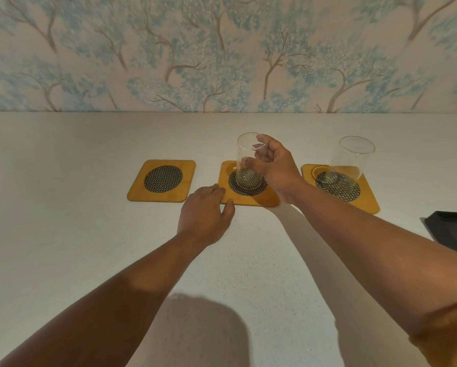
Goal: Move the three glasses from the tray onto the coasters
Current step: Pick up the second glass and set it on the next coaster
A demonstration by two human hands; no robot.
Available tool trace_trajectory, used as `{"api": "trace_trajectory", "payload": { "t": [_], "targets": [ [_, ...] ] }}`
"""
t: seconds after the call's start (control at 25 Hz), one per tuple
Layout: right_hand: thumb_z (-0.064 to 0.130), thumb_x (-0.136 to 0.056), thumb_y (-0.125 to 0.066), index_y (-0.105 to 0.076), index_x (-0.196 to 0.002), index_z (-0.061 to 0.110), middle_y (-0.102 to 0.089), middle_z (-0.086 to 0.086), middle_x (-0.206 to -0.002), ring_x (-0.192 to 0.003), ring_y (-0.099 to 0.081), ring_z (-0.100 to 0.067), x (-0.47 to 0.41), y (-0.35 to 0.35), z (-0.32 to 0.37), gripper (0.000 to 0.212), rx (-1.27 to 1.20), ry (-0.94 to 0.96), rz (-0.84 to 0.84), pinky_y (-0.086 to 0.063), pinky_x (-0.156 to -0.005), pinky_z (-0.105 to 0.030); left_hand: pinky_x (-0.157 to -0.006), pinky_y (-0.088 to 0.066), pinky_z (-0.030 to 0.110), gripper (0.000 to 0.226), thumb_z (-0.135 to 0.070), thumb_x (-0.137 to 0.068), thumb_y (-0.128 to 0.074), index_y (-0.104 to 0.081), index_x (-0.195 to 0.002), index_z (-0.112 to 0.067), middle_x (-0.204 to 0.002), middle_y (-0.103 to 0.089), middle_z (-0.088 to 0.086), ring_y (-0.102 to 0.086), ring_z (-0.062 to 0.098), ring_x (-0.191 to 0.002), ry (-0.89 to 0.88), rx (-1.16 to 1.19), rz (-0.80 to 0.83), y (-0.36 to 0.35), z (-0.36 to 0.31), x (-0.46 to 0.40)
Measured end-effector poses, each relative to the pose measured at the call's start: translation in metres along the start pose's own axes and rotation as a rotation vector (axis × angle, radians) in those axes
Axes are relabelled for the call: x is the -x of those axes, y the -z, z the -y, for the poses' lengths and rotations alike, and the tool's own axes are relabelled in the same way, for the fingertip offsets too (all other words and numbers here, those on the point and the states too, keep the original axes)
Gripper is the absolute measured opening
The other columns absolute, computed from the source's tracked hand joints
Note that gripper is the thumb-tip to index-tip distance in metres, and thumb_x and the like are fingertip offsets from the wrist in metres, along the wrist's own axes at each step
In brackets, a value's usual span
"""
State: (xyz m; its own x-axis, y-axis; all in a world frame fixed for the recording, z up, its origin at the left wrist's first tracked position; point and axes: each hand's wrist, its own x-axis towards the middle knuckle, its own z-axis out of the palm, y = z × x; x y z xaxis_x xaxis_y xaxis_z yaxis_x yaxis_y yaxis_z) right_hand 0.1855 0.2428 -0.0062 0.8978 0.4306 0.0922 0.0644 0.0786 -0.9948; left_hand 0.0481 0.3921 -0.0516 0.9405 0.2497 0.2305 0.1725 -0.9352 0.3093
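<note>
Two of the three glasses look delivered, or nearly so. One glass (350, 165) stands on the right coaster (364, 200), toward the counter's (63, 234) right edge. A second glass (248, 161) sits upright on the middle coaster (248, 200), though whether its base bears full weight cannot be told. The left coaster (161, 180) is bare, so by my judgement one glass remains to be fetched; only a dark corner of the tray (452, 229) shows at the counter's right edge, and the third glass is not in view. The right hand (275, 168) is curled round the middle glass, thumb at its near side and fingers at its rim and far side, touching but apparently loose. The left hand (204, 210) holds nothing; its slightly spread fingers rest on the middle coaster's near left corner, as if steadying it.
</note>
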Motion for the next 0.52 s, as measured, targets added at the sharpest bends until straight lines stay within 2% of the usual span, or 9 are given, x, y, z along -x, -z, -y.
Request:
{"api": "trace_trajectory", "payload": {
  "t": [0.08, 0.2, 0.24, 0.32, 0.44, 0.52],
  "targets": [
    [0.011, -0.077, -0.087, -0.042, -0.148, 0.018, -0.055, -0.006, -0.143, -0.135, -0.048, -0.018, 0.0, 0.003, -0.008, 0.084, 0.09, 0.011, 0.031, -0.047, -0.088, -0.012, -0.104, -0.05, 0.045, 0.051, -0.047, -0.1, -0.046, -0.066, -0.132, -0.013, -0.14, -0.064, 0.007, -0.059, 0.025, -0.127, 0.003, -0.001, -0.011, 0.0, 0.0, -0.001],
    [0.025, -0.074, -0.091, -0.024, -0.158, 0.029, -0.052, 0.001, -0.145, -0.131, -0.046, -0.01, 0.007, 0.011, -0.023, 0.107, 0.386, 0.024, 0.061, -0.039, -0.092, -0.011, -0.104, -0.05, 0.045, 0.05, -0.047, -0.1, -0.046, -0.066, -0.132, -0.014, -0.138, -0.065, 0.005, -0.06, 0.024, -0.126, 0.004, 0.002, -0.017, 0.0, 0.0, 0.0],
    [0.03, -0.071, -0.091, -0.019, -0.159, 0.031, -0.054, 0.004, -0.142, -0.128, -0.048, -0.008, 0.011, 0.013, -0.028, 0.114, 0.464, 0.03, 0.058, -0.039, -0.093, -0.013, -0.104, -0.05, 0.045, 0.05, -0.047, -0.101, -0.045, -0.065, -0.132, -0.014, -0.138, -0.065, 0.005, -0.059, 0.024, -0.126, 0.005, 0.004, -0.016, 0.0, 0.0, 0.0],
    [0.033, -0.067, -0.091, -0.012, -0.161, 0.031, -0.061, 0.01, -0.137, -0.124, -0.053, -0.01, 0.014, 0.014, -0.038, 0.123, 0.534, 0.041, 0.042, -0.042, -0.1, -0.024, -0.105, -0.049, 0.045, 0.051, -0.047, -0.101, -0.045, -0.065, -0.134, -0.014, -0.14, -0.064, 0.005, -0.058, 0.023, -0.128, 0.011, 0.011, -0.017, 0.0, 0.0, -0.001],
    [0.038, -0.068, -0.088, -0.015, -0.16, 0.028, -0.065, 0.01, -0.134, -0.126, -0.056, -0.018, 0.013, 0.011, -0.046, 0.118, 0.62, 0.072, -0.002, -0.045, -0.104, -0.038, -0.107, -0.048, 0.046, 0.052, -0.048, -0.101, -0.045, -0.063, -0.136, -0.014, -0.143, -0.062, 0.005, -0.056, 0.023, -0.131, 0.021, 0.014, -0.005, 0.0, -0.001, 0.0],
    [0.042, -0.07, -0.085, -0.02, -0.159, 0.026, -0.065, 0.007, -0.135, -0.125, -0.056, -0.02, 0.011, 0.009, -0.049, 0.111, 0.676, 0.088, -0.029, -0.046, -0.102, -0.038, -0.107, -0.048, 0.045, 0.052, -0.048, -0.101, -0.045, -0.063, -0.136, -0.015, -0.143, -0.062, 0.005, -0.056, 0.023, -0.131, 0.021, 0.01, -0.005, 0.001, -0.001, 0.0]
  ]
}}
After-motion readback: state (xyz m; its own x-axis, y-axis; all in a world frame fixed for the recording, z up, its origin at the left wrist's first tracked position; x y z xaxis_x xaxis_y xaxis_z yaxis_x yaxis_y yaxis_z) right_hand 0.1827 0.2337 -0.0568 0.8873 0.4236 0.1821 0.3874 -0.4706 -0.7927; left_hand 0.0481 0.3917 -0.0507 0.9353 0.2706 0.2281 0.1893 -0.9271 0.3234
